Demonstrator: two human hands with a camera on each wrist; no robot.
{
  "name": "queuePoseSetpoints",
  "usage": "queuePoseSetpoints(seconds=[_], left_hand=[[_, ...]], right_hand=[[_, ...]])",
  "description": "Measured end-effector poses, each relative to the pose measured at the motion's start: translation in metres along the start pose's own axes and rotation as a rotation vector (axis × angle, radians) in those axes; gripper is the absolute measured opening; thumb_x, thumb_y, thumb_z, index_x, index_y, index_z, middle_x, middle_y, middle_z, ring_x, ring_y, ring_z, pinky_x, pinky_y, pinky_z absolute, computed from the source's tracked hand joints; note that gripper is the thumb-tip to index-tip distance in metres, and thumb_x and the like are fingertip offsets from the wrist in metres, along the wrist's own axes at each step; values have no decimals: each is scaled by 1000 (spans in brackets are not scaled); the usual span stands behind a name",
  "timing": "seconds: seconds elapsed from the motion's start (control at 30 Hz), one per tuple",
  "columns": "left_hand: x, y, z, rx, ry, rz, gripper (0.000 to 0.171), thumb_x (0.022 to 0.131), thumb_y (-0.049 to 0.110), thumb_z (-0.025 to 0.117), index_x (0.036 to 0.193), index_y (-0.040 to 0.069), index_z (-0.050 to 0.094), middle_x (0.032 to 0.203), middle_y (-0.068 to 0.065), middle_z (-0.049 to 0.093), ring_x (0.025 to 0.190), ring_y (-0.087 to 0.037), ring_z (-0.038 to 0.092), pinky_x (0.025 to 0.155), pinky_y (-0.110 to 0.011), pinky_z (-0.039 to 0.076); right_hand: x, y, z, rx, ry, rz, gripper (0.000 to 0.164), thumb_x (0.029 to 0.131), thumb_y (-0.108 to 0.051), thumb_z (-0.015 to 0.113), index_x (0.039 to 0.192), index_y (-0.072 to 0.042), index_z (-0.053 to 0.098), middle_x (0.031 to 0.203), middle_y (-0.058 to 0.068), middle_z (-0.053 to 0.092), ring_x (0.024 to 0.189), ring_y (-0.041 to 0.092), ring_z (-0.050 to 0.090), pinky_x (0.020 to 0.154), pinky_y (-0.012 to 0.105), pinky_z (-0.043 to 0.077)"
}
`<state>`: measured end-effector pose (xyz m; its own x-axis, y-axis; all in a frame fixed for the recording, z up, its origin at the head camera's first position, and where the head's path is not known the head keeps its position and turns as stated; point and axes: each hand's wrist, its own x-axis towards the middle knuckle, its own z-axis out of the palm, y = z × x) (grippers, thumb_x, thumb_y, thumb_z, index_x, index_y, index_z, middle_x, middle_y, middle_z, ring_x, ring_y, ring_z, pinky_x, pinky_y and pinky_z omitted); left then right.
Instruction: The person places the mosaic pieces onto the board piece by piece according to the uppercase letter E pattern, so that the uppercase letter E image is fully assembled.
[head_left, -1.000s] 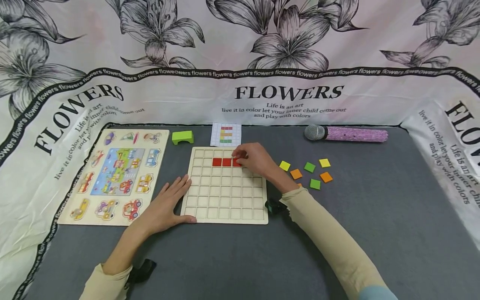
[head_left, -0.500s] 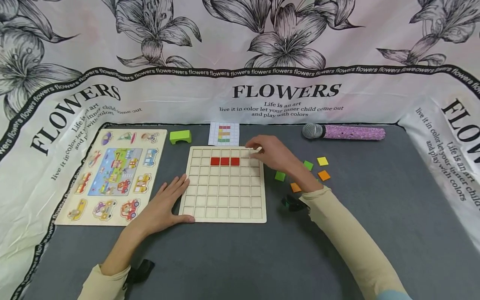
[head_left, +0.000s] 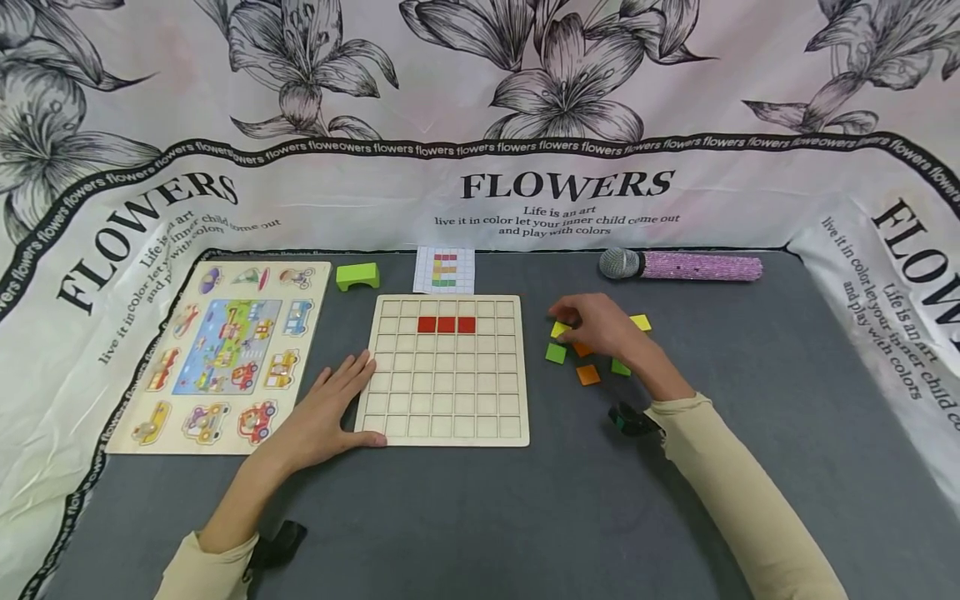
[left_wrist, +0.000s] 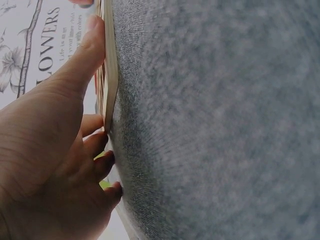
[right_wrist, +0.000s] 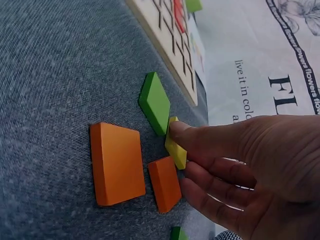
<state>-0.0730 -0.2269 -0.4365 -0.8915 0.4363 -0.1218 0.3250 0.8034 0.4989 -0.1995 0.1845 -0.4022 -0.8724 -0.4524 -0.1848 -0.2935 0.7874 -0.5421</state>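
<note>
A light wooden grid board (head_left: 442,404) lies flat on the dark table, with a row of three red square tiles (head_left: 446,325) in its upper cells. My left hand (head_left: 318,423) rests against the board's left edge, fingers spread and thumb at the lower corner. To the right of the board, my right hand (head_left: 603,325) pinches a yellow square tile (right_wrist: 176,154) between thumb and fingers, down at the table. Close by lie a green tile (right_wrist: 155,104), an orange tile (right_wrist: 118,165) and a second orange tile (right_wrist: 165,184). The hand partly covers the pile.
At the left is a wooden vehicle puzzle (head_left: 161,425). Behind the board are a green arch block (head_left: 357,275) and a card (head_left: 444,269) with coloured squares. A pink microphone (head_left: 701,266) lies at the back right. Another yellow tile (head_left: 641,322) shows behind the right hand.
My right hand has moved off the board's red row, rightward to the loose tiles, and now takes hold of a yellow one. The left hand has stayed at the board's edge.
</note>
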Motion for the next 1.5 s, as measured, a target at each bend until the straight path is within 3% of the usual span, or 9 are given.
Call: queuePoseSetpoints(seconds=[0.37, 0.6, 0.83, 1.17, 1.5], left_hand=[[-2, 1, 0, -5, 11, 7, 110, 77, 57, 76, 156, 3, 22, 163, -14, 14, 149, -36, 11, 119, -56, 6], [-2, -1, -1, -5, 0, 3, 110, 77, 57, 75, 156, 3, 21, 163, -14, 13, 149, -37, 10, 119, -56, 5], [-1, 1, -1, -14, 2, 7, 110, 77, 56, 76, 156, 3, 21, 163, -15, 13, 149, -37, 10, 119, -56, 5], [0, 3, 1, -29, 19, 14, 108, 78, 56, 76, 155, 2, 22, 163, -15, 15, 149, -38, 11, 118, -58, 6], [-2, 3, -1, -18, 17, 9, 108, 78, 55, 76, 155, 2, 23, 162, -16, 15, 149, -38, 12, 118, -58, 6]], right_hand=[[2, -1, 0, 15, -6, -21, 35, 85, -3, 75, 119, 1, 67, 106, 15, 66, 100, 30, 60, 87, 45, 51], [5, -4, -3, 52, 15, -70, 29, 87, -1, 72, 116, -1, 68, 96, 10, 65, 90, 25, 61, 77, 41, 52], [16, -36, 6, 115, 39, -139, 31, 88, 0, 71, 118, 0, 67, 96, 11, 64, 91, 25, 61, 80, 40, 52], [45, -86, 54, 279, 103, -305, 26, 87, -2, 73, 112, 1, 70, 95, 8, 66, 89, 19, 61, 82, 32, 54], [72, -126, 79, 203, 59, -325, 22, 87, -3, 74, 109, -2, 70, 95, 3, 68, 86, 14, 61, 78, 24, 51]])
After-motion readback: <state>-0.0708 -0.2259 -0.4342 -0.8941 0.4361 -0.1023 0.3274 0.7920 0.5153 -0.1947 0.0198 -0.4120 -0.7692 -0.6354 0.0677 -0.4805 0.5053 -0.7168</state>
